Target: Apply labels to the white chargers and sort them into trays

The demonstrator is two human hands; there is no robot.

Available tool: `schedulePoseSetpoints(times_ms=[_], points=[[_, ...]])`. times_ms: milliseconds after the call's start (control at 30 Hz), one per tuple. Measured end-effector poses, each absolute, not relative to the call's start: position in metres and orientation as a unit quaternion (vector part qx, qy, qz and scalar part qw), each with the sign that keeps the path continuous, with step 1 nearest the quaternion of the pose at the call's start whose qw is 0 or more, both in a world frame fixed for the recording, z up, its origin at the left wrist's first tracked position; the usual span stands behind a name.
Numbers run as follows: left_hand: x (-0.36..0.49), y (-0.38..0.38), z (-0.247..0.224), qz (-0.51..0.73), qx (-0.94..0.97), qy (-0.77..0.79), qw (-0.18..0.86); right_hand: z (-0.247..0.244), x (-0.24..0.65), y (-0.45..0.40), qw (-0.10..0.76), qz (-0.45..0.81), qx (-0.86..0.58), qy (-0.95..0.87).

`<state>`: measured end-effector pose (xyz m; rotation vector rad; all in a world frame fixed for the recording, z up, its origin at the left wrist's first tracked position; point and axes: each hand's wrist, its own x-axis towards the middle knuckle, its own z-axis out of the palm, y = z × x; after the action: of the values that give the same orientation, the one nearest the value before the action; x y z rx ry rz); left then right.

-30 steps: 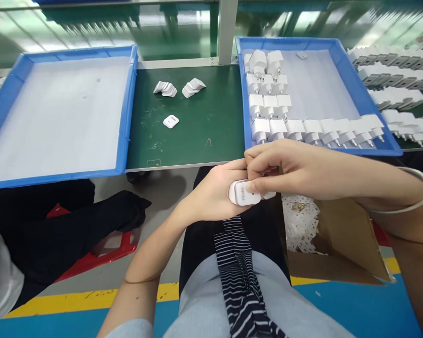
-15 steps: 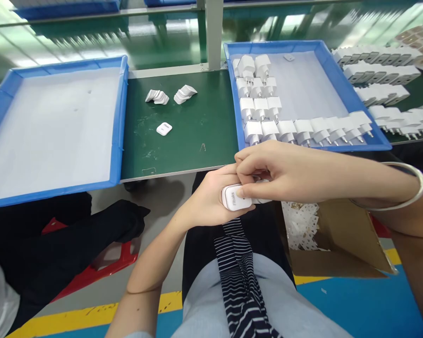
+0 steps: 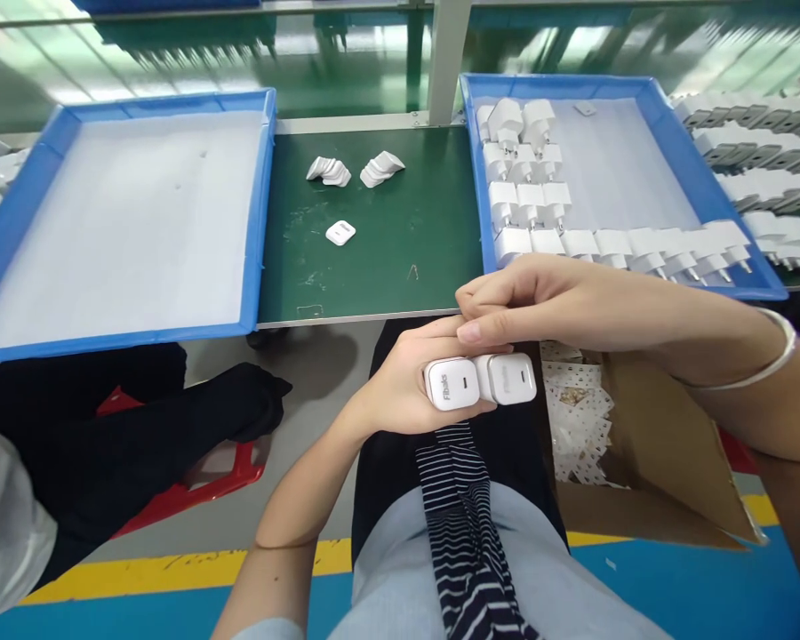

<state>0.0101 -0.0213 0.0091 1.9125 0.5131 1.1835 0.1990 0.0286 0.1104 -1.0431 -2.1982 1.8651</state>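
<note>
Just off the near edge of the green tabletop (image 3: 373, 284), I have the left hand (image 3: 400, 378) wrapped around two white chargers (image 3: 452, 384), side by side with their end faces turned up to the head camera. Each face shows a small slot; I can read "Fibaks" on one, while the print on the other is faint. I have the right hand (image 3: 540, 298) laid against the left one's fingers, its own fingers curled in and its thumb just beside the chargers. Whether anything sits inside that curl, I cannot tell.

On the green tabletop I see a flat white square (image 3: 340, 233), and behind it, toward the far edge, two small leaning stacks of white pieces (image 3: 382, 168). At the tabletop's left I have a blue tray (image 3: 253, 240) with a white lining. At its right is a second blue tray (image 3: 478, 187), where white plug adapters (image 3: 504, 197) stand in rows along the left and near sides; more rows of white units (image 3: 760, 142) stand beyond it. Below the tabletop's near edge, to the right, I see a cardboard box (image 3: 680, 427) holding white speckled sheets (image 3: 577, 427).
</note>
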Motion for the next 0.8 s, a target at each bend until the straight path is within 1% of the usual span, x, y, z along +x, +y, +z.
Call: schedulePoseSetpoints(times_ms=[100,167,333,400,500,600,667,733,800], points=[[0.008,-0.021,0.008,0.466,0.755,0.202,0.416,0.111,0.195,0.027,0.042,0.604,-0.334,-0.722],[0.009,-0.020,0.006,0.470,0.751,0.206,0.415,0.110,0.191,0.023,0.046,0.577,-0.336,-0.743],[0.013,-0.021,0.002,0.507,0.722,0.199,0.428,0.108,0.180,0.008,0.064,0.399,-0.377,-0.834],[0.013,-0.024,0.003,0.516,0.709,0.207,0.433,0.107,0.178,0.006,0.066,0.376,-0.381,-0.842],[0.012,-0.029,0.005,0.497,0.723,0.227,0.423,0.104,0.178,0.007,0.055,0.449,-0.361,-0.815],[0.011,-0.031,0.008,0.456,0.747,0.259,0.409,0.093,0.179,0.013,0.086,0.525,-0.343,-0.774],[0.006,-0.029,0.015,0.424,0.757,0.285,0.407,0.084,0.180,0.016,0.135,0.546,-0.331,-0.758],[-0.011,-0.023,0.031,0.368,0.781,0.319,0.391,0.078,0.184,0.019,0.196,0.575,-0.310,-0.731],[-0.045,-0.016,0.059,0.310,0.800,0.377,0.348,0.077,0.194,0.020,0.286,0.591,-0.303,-0.691]])
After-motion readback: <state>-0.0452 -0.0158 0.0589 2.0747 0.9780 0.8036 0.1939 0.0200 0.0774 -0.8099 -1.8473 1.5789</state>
